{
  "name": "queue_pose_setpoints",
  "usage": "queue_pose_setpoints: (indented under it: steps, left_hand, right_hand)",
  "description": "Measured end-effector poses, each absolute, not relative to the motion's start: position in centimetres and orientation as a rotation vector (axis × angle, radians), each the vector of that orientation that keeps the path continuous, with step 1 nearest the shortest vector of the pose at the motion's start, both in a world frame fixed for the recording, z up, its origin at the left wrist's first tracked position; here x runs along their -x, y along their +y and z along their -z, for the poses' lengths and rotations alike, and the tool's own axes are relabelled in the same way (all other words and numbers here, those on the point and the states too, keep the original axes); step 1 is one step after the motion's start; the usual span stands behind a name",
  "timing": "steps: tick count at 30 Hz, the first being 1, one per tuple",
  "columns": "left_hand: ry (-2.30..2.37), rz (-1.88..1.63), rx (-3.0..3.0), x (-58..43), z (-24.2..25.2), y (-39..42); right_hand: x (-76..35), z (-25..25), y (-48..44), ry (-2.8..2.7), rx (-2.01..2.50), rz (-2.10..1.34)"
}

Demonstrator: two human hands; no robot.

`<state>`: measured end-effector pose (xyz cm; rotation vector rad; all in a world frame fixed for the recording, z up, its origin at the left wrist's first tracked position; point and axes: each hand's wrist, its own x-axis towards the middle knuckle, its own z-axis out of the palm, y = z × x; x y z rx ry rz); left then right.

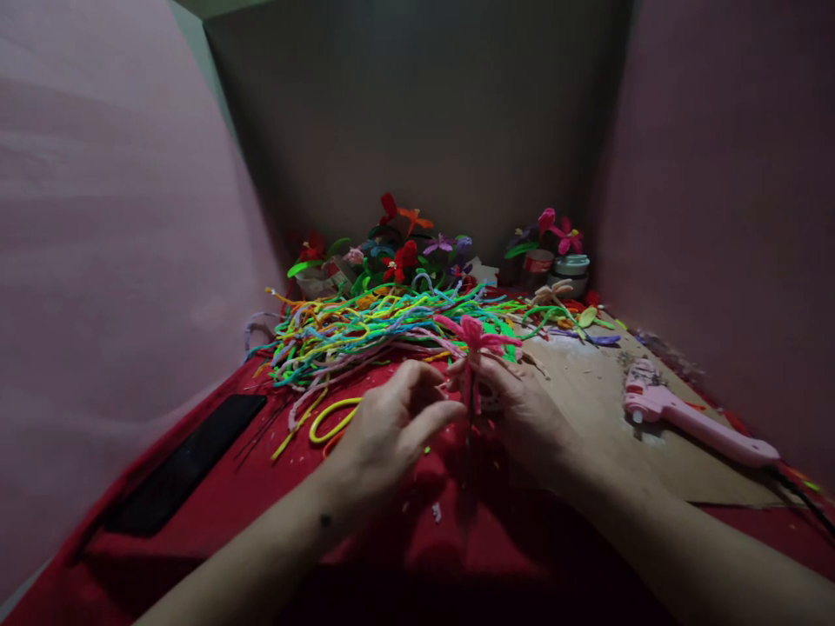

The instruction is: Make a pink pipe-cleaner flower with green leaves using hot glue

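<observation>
Right hand (522, 404) is pinching the flower (470, 335), pink, just under its petals; bloom is pointing up, stem hanging down, probably so the join is facing the wearer. Something pale is showing by those fingers, too dark to tell what. Left hand (410, 409) is curving in from the other side, thumb and fingers apart, tips right by the stem; can't tell if they're touching it. Likely it's steadying or shaping the stem from there. Flower is being held above the table (261, 543), around mid-width, nearer the near edge than the far one.

Heap of fuzzy stems (371, 326) is lying just beyond the hands, likely for easy reach. Yellow loop (332, 422) is lying beside the left hand, partly hidden by it. Glue gun (691, 422) is resting on the cardboard (580, 382) toward the right edge, nozzle facing inward, cord running off near the near-right corner; the card is probably guarding the cloth from drips. Phone (186, 465) is lying along the left edge, seemingly out of the way. Made flowers (397, 256) are standing along the far edge, some by a jar (570, 274) at the far-right corner, probably propped there against crushing.
</observation>
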<state>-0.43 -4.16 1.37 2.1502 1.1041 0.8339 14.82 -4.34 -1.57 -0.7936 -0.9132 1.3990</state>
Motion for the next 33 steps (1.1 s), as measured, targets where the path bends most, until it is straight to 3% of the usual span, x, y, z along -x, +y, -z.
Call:
queue_pose_setpoints:
  steps: [6, 14, 18, 24, 33]
  left_hand:
    - [1.089, -0.972, -2.035, -3.7, -0.1, -3.8]
    - [1.227, -0.886, -2.596, -4.0, 0.9, -2.3]
    - [1.077, -1.001, -2.226, -4.0, 0.3, -2.0]
    - [0.718, -0.747, -1.331, -3.4, -0.3, -1.1]
    - [0.402, -0.599, -0.917, -2.1, 1.6, 0.0]
  right_hand:
    - [-15.0, 2.6, -3.9, -0.978, 0.803, -1.209]
    - [-15.4, 2.8, -3.7, -1.087, 0.984, -0.952]
    - [-15.4, 2.9, -3.4, -1.098, 0.973, -0.962]
    - [-15.5, 3.2, -2.8, -1.139, 0.812, -1.081]
    - [-15.4, 3.4, -1.9, -0.857, 0.502, -1.503]
